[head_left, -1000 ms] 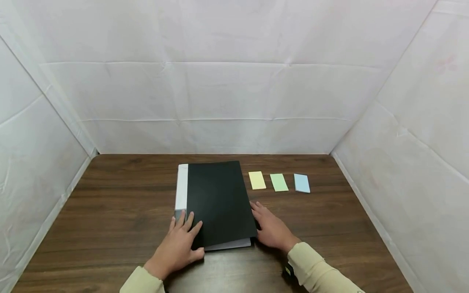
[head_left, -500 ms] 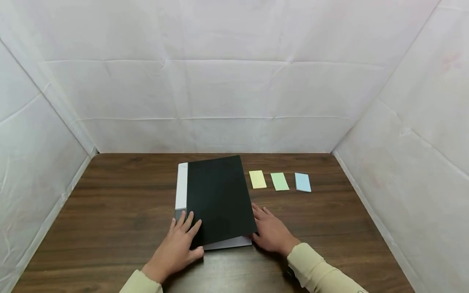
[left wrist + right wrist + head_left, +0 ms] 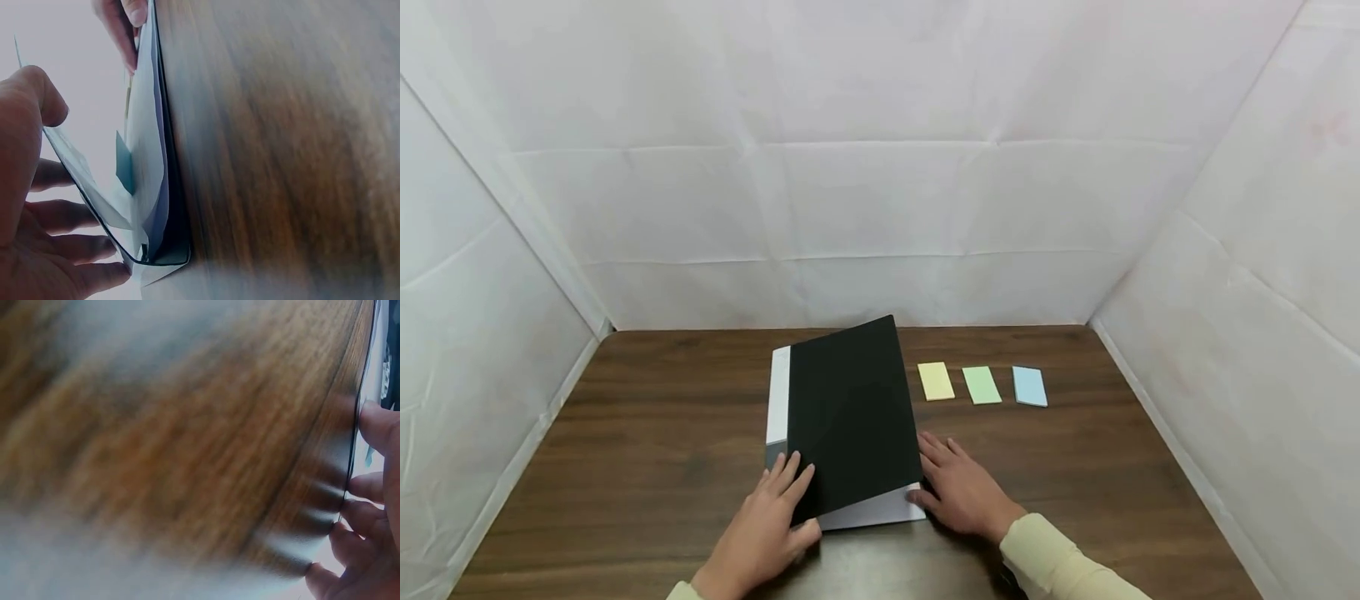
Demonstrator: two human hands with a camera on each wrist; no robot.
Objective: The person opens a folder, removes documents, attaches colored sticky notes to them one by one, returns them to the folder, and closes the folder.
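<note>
A black folder with a white spine lies on the wooden table. Its cover is raised along the right side, and white pages show beneath at the near edge. My left hand rests flat on the cover's near left corner, fingers straight. My right hand lies at the folder's near right edge, fingers straight against the lifted cover and thumb on the pages. The left wrist view shows the cover parted from the pages. In the blurred right wrist view my fingertips touch the folder's edge.
Three small paper pads lie in a row right of the folder: yellow, green and blue. White sheeted walls close the table in at the back, left and right.
The folder's cover has risen from flat to tilted up on its right side, showing more of the white pages. Both hands have stayed at the near corners.
</note>
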